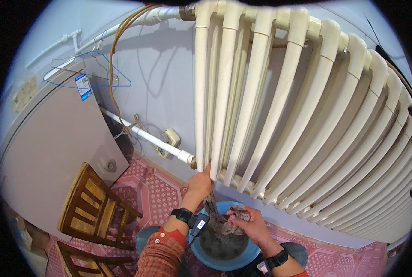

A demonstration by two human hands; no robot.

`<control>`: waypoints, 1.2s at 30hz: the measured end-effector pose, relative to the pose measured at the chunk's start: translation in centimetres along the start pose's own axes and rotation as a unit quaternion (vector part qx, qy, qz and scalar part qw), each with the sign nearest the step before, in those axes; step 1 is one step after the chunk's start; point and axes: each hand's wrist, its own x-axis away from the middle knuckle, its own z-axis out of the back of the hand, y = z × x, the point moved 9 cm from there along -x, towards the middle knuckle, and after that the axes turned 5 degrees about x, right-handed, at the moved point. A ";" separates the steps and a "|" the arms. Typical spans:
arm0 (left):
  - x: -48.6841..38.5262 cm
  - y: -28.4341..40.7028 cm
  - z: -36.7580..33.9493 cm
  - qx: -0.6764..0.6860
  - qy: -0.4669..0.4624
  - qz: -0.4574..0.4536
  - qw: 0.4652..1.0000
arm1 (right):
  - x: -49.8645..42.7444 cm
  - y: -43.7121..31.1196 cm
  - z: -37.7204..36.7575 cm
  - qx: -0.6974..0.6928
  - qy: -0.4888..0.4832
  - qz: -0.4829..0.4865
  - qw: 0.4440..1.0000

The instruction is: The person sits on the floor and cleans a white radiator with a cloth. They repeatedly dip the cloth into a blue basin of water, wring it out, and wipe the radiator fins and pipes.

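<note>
A cream column radiator [285, 104] fills the wall before me. My left hand [200, 183] is at the foot of its leftmost columns, one finger reaching up between two of them. A wet, dirty grey cloth [211, 204] hangs below that hand and runs across to my right hand [249, 221], whose fingers are closed on its bunched end. Whether my left fingers grip the cloth is partly hidden. Under both hands stands a blue plastic basin [223, 265] with dark, murky water [223, 244] in it, between my knees.
Wooden chairs [88, 207] stand at the left on the pink patterned floor, beside a refrigerator or freezer [53, 138]. Wire hangers [88, 69] hang from the upper pipe. A white pipe [154, 140] joins the radiator low down, near loose cables and a socket [171, 137].
</note>
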 end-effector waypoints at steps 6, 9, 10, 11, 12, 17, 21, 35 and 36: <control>3.0 0.6 0.8 0.034 0.015 -0.018 0.999 | 0.0 0.2 -0.1 -0.014 -0.002 -0.008 1.000; 4.2 0.6 1.3 0.099 0.062 -0.030 0.993 | -0.1 0.0 -0.4 -0.018 -0.004 -0.010 1.000; 4.2 0.1 1.0 0.127 0.072 -0.013 0.989 | -0.1 0.0 -0.4 -0.014 -0.002 -0.017 1.000; 4.2 -0.6 0.7 0.153 0.080 0.009 0.985 | -0.1 -0.2 -0.5 -0.013 -0.004 -0.010 1.000; 4.1 -0.9 0.7 0.168 0.107 0.004 0.980 | 0.0 -0.3 -0.5 -0.010 -0.002 -0.010 1.000; 4.0 -5.1 -2.7 0.362 0.085 0.117 0.921 | 0.0 -0.4 -0.5 -0.022 0.007 0.000 1.000; 5.2 -6.0 -4.4 0.541 0.123 0.106 0.825 | -0.4 -0.2 0.0 -0.003 0.009 0.008 1.000; 5.3 0.0 2.2 0.177 0.174 -0.046 0.967 | -1.3 0.1 -0.7 0.002 0.020 0.008 1.000; 5.5 0.4 2.5 0.193 0.197 -0.066 0.959 | -1.3 0.1 -0.6 0.003 0.023 0.009 1.000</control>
